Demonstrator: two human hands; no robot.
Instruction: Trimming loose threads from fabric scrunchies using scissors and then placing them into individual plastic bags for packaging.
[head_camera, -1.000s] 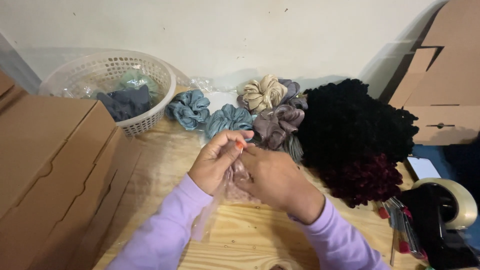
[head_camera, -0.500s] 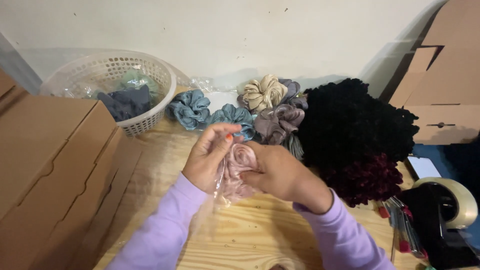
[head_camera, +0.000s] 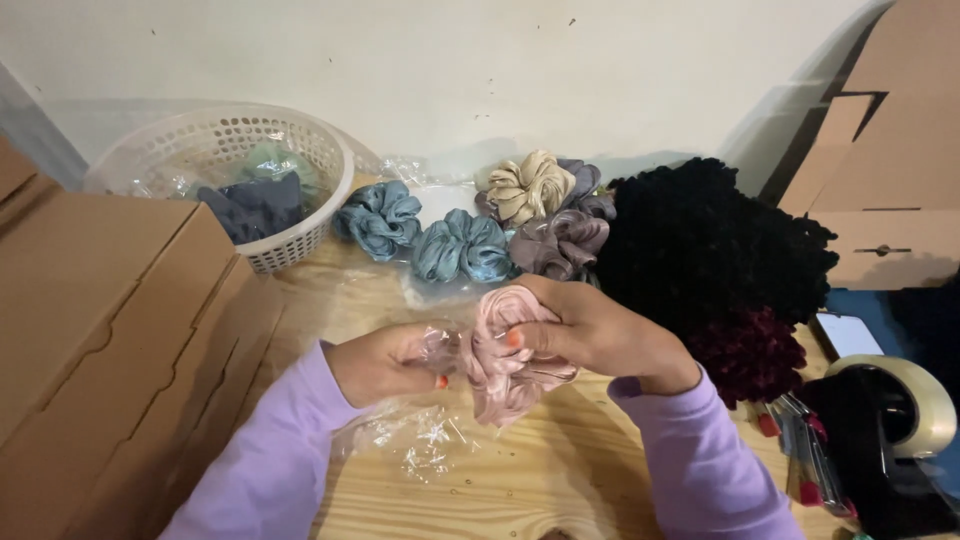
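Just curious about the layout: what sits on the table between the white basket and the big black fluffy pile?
In the head view, a row of scrunchies: blue ones, a cream one and a mauve one, between basket and black pile.

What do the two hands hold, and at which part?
The right hand grips the pink satin scrunchie around its upper folds. The left hand pinches the clear plastic bag at its mouth.

The pink scrunchie (head_camera: 510, 355), hidden a second ago, now bulges out of the right hand (head_camera: 590, 335), nearer the clear plastic bag (head_camera: 415, 435).
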